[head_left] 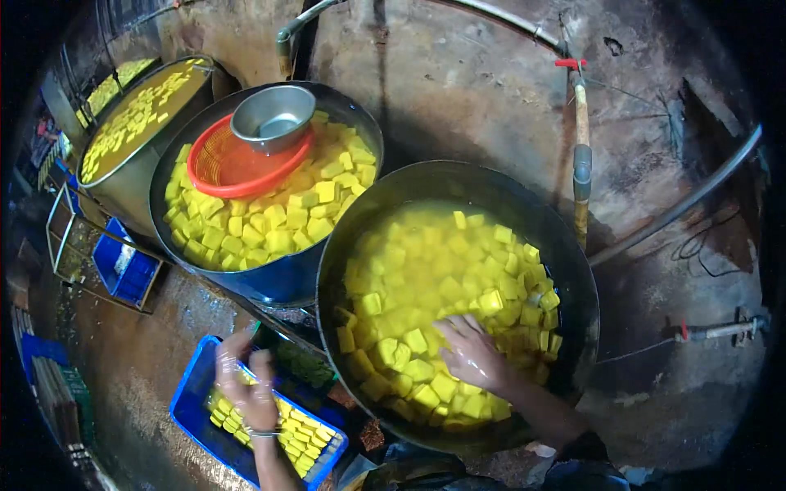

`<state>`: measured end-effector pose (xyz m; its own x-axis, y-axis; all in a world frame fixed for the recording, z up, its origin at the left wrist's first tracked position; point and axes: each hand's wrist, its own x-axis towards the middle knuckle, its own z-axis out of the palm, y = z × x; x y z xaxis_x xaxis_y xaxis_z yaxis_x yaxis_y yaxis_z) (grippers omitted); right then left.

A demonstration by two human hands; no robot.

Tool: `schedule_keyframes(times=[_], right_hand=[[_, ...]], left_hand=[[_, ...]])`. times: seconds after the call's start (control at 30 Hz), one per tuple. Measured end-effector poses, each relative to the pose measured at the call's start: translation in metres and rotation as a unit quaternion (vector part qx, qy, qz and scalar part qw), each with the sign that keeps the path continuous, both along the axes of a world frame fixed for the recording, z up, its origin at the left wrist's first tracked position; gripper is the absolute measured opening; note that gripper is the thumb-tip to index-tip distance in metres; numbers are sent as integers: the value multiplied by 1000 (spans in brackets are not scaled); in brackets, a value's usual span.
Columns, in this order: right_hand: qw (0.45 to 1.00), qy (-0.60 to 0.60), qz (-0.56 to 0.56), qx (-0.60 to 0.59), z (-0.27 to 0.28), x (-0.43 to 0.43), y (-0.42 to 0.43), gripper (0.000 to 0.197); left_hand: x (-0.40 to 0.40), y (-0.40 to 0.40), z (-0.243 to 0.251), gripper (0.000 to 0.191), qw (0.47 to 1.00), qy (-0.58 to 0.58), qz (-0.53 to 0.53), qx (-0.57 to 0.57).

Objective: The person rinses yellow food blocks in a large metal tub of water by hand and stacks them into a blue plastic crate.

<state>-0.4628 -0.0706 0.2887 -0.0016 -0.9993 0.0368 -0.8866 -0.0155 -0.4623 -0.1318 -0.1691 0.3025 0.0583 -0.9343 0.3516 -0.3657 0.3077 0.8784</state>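
Observation:
A large round metal vat (457,178) holds yellow liquid with many yellow blocks (430,393), probably tofu. Over it, at the liquid's surface, my right hand (470,353) is spread, wet, its fingertips among the blocks; whether it touches one I cannot tell. My left hand (249,383), blurred, with a band at the wrist, hangs above a blue plastic crate (206,433), its fingers apart and nothing in them. Inside this crate lie rows of smaller-looking yellow blocks (301,439), partly hidden behind the left hand and forearm.
A second vat (270,288) of blocks carries a red plastic colander (245,184) with a metal bowl (273,116) on it. Farther left stand a third vat (141,159) and a blue bin (144,270). Pipes (581,166) run along the stained wall.

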Motion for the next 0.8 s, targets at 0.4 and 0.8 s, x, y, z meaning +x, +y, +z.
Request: schedule_keyframes(times=[0.4, 0.8], right_hand=[[932, -96, 207, 282, -62, -24, -66, 49], [887, -398, 82, 220, -62, -44, -76, 43]], left_hand=[[-186, -88, -145, 30, 587, -752, -295, 57], [-199, -134, -57, 32, 817, 139, -256, 497]])
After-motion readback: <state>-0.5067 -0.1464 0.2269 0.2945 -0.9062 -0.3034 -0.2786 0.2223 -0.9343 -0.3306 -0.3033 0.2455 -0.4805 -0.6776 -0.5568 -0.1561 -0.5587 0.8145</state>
